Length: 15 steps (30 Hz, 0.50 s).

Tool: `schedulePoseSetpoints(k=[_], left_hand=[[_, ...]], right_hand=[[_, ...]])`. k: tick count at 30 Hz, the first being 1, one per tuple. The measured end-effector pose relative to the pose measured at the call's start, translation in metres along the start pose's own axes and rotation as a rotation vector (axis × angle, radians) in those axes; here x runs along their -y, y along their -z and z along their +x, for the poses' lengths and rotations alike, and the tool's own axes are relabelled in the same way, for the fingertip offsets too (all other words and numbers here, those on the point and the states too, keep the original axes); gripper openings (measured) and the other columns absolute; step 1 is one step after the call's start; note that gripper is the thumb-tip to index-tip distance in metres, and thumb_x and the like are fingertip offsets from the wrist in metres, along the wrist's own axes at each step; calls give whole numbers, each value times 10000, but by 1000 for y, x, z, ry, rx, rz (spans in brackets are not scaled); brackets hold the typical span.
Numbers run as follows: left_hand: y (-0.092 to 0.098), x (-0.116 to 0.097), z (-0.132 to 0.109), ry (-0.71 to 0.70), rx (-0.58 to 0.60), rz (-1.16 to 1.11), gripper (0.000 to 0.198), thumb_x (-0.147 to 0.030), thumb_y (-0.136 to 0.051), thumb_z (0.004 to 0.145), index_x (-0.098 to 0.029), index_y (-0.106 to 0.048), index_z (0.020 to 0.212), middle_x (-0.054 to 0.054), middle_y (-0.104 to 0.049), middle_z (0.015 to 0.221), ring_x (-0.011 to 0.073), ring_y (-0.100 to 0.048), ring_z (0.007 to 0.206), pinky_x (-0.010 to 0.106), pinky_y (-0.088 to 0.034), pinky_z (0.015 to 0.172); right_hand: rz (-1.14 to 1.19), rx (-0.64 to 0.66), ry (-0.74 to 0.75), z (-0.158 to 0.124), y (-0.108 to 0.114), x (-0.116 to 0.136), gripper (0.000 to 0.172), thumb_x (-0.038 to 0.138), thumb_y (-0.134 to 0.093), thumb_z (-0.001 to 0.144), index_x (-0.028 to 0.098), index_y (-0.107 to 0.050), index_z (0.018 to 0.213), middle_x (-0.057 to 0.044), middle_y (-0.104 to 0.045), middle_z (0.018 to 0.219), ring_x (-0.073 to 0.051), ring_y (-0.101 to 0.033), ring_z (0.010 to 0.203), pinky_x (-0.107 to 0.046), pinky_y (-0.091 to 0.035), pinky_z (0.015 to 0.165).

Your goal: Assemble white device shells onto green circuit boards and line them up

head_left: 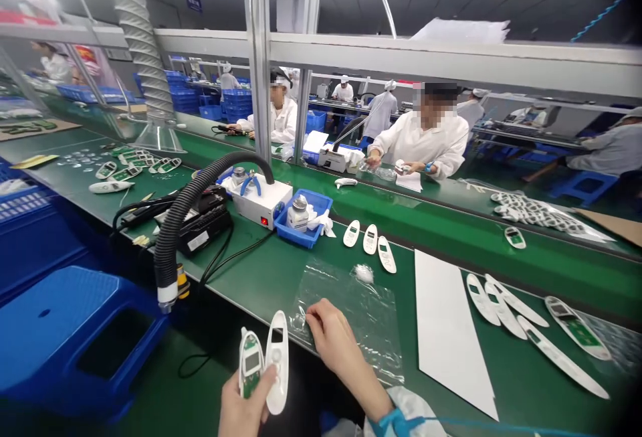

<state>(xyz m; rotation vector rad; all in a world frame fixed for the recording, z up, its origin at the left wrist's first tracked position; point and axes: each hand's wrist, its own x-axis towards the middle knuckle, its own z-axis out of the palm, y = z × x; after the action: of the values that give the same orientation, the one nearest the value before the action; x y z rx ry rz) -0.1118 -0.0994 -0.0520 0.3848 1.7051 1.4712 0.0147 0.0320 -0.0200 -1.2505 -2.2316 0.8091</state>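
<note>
My left hand (245,403) holds two parts side by side over the bench's front edge. One is a white handheld-device shell half (251,363) with a green circuit board and small grey display. The other is a white front cover (277,363) with a display cut-out, pinched under the thumb. Over the left part of a clear plastic bag (371,323), my right hand (328,333) has its fingers bent and drawn together. Something small and transparent shows by the fingertips, too unclear to name. A small white clump (364,273) lies at the bag's far edge.
White covers (370,239) lie beyond the bag; more shells (496,303) lie right of white sheets (446,323). A blue tray (303,236) with a bottle, a white box (263,203) and a black hose (165,243) stand left. A co-worker (424,136) sits across the green belt.
</note>
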Motion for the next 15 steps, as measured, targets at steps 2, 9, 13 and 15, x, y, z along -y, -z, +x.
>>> schedulePoseSetpoints(k=[2,9,13,15], left_hand=[[0,1,7,-4,-4,-31,484,-555,-788,601,-186,-477,571,-48,-408,427,96,-339,401,213,-260,398],[-13,1,16,17,34,-66,441,-517,-777,591,-171,-506,629,-58,-397,457,78,-318,396,192,-247,366],[-9,-2,14,28,55,-85,455,-525,-784,598,-170,-502,641,-64,-389,472,69,-309,406,183,-241,372],[-8,-6,10,29,79,-85,454,-520,-788,619,-173,-495,639,-65,-390,478,67,-307,407,182,-240,377]], right_hand=[[-85,-6,-52,1,-9,0,168,201,-475,904,195,-579,772,-41,-613,816,-197,-585,749,-298,-387,679],[39,-138,-47,-11,-23,6,178,239,-503,885,218,-566,720,-19,-600,723,-171,-544,638,-278,-359,599],[211,-198,89,-20,-16,12,210,267,-484,909,212,-576,728,-26,-574,730,-164,-508,654,-275,-378,613],[325,-171,22,-20,-9,17,216,292,-516,896,208,-578,707,-10,-550,695,-147,-477,609,-262,-368,576]])
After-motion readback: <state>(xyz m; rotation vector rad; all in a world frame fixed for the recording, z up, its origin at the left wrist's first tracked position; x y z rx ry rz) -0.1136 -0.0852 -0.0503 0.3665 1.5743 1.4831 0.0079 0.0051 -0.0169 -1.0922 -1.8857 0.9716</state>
